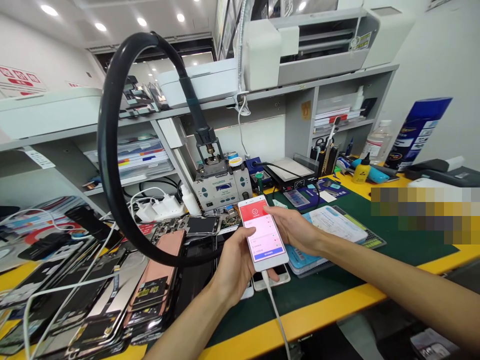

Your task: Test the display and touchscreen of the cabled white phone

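Left fingers (pixel 247 232) around a white phone (pixel 263 237), screen (pixel 265 225) red-topped

Brightly lit from round ceiling lights (pixel 141 21); glowing on the phone screen (pixel 265 235), too soft there for reading small lettering; stretched toward the edges; coarsely pixelated at far right.

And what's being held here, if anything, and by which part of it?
A white phone: the left hand has its grip on the left side; the right hand is at the upper right edge, but whether it helps hold is unclear.
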{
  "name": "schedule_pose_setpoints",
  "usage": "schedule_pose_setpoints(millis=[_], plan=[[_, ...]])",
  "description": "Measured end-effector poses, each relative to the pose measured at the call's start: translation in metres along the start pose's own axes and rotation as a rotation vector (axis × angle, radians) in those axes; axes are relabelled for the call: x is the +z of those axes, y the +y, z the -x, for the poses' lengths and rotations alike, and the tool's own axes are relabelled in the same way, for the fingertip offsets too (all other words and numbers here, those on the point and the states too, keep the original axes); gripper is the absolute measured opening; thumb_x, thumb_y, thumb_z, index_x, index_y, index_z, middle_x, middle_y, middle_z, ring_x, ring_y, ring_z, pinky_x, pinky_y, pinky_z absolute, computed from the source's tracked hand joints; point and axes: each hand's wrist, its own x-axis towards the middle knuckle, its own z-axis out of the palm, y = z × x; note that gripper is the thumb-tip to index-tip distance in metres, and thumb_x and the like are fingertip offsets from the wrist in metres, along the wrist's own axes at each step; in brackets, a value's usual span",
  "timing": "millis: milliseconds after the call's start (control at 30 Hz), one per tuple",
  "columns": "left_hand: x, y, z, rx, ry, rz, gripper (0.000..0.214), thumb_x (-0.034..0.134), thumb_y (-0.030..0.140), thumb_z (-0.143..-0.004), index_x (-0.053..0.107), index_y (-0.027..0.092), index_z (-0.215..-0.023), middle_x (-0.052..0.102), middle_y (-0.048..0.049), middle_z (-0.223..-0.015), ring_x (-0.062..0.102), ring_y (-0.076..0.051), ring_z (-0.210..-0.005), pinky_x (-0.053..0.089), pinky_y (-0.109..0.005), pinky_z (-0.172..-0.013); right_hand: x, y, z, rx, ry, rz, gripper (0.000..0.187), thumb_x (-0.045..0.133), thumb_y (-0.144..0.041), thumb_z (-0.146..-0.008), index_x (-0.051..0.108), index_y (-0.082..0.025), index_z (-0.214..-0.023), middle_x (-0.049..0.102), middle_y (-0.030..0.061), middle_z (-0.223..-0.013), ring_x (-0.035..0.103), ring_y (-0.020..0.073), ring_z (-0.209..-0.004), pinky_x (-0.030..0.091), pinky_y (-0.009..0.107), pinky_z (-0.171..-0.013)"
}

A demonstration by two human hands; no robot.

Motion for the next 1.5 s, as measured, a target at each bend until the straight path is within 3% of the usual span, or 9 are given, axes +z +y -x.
schedule_pose_setpoints(millis=[200,400,633,1067,1500], plan=[[0.0011,-0.0008,-0.0006,-0.001,0.047,-0.054,0.044,0.054,0.024,-0.085,0.051,0.012,-0.128,0.068,-0.0130,-0.104,0.067,-0.024,-0.086,0.059,-0.032,-0.060,-0.0017,0.0018,-0.0016,0.000,0.000,-0.006,0.042,0.037,-0.042,-0.095,0.066,-0.012,-0.103,0.074,0.0091,-0.086,0.066,0.0183,-0.068,0.046,0.024,-0.054],[0.0010,-0.0003,-0.0015,0.008,0.038,-0.048,0.044,0.053,0.024,-0.085,0.050,0.014,-0.128,0.068,-0.0120,-0.103,0.067,-0.024,-0.086,0.059,-0.032,-0.060,-0.0007,0.0013,-0.0007,-0.012,-0.026,-0.012,0.044,0.038,-0.043,-0.094,0.065,-0.012,-0.110,0.074,0.0112,-0.097,0.067,0.0209,-0.076,0.050,0.028,-0.063],[0.0037,0.0003,-0.0009,0.015,0.057,-0.108,0.053,0.054,0.011,-0.078,0.047,0.018,-0.131,0.067,-0.0105,-0.104,0.067,-0.023,-0.082,0.058,-0.031,-0.054,-0.0035,0.0022,-0.0015,-0.001,-0.023,0.006,0.046,0.037,-0.045,-0.095,0.064,-0.012,-0.111,0.074,0.0095,-0.090,0.066,0.0196,-0.070,0.047,0.027,-0.058],[0.0001,0.0002,-0.0013,-0.006,-0.004,0.018,0.050,0.048,0.023,-0.085,0.045,0.015,-0.135,0.069,-0.0117,-0.103,0.067,-0.024,-0.085,0.059,-0.034,-0.063,0.0002,0.0006,-0.0004,-0.011,-0.009,-0.018,0.044,0.037,-0.042,-0.095,0.065,-0.012,-0.110,0.074,0.0105,-0.098,0.067,0.0205,-0.077,0.050,0.029,-0.065],[-0.0008,0.0004,-0.0012,-0.013,-0.027,0.045,0.051,0.042,0.020,-0.082,0.047,0.011,-0.133,0.069,-0.0137,-0.103,0.067,-0.026,-0.086,0.058,-0.036,-0.063,-0.0004,0.0003,-0.0003,-0.010,-0.014,-0.019,0.044,0.037,-0.042,-0.095,0.064,-0.012,-0.112,0.074,0.0094,-0.090,0.066,0.0201,-0.074,0.047,0.028,-0.062]])
